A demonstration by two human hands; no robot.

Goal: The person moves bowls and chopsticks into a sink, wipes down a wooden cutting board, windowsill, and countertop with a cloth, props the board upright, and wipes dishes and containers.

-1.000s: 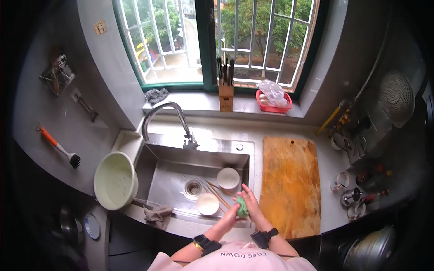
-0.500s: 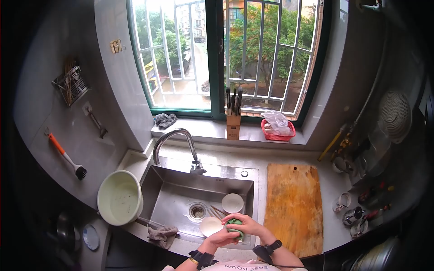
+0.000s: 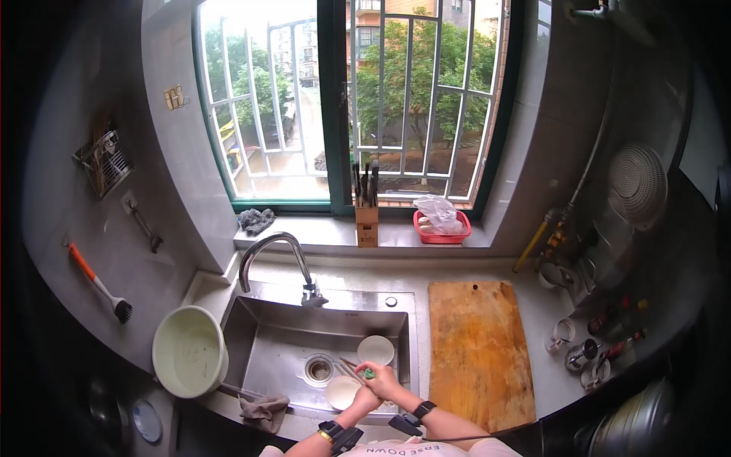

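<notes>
Over the front right of the sink (image 3: 266,327), my right hand (image 3: 383,381) is closed round a crumpled green cloth (image 3: 369,374), a bit of which pokes out at the top. Pressed against it from below, my left hand (image 3: 367,400) is closed too, on the lower part of the same cloth, mostly hidden. A white bowl (image 3: 340,394) lies in the sink beside my left hand, partly covered by it. Another white bowl (image 3: 376,350) stands farther back. Thin wooden chopsticks (image 3: 349,367) lie between the bowls, their near ends behind my hands.
A curved faucet (image 3: 278,238) rises behind the sink. To the left stands a pale green basin (image 3: 190,352), with a grey-brown rag (image 3: 264,412) on the sink's front edge. On the right lies a wooden cutting board (image 3: 480,350). A knife block (image 3: 366,225) and red basket (image 3: 442,234) occupy the sill.
The green cloth is squeezed smaller, and more of it is hidden inside my hands. My fingers have closed tighter together. The whole view has shifted, with the scene now slightly left and lower.
</notes>
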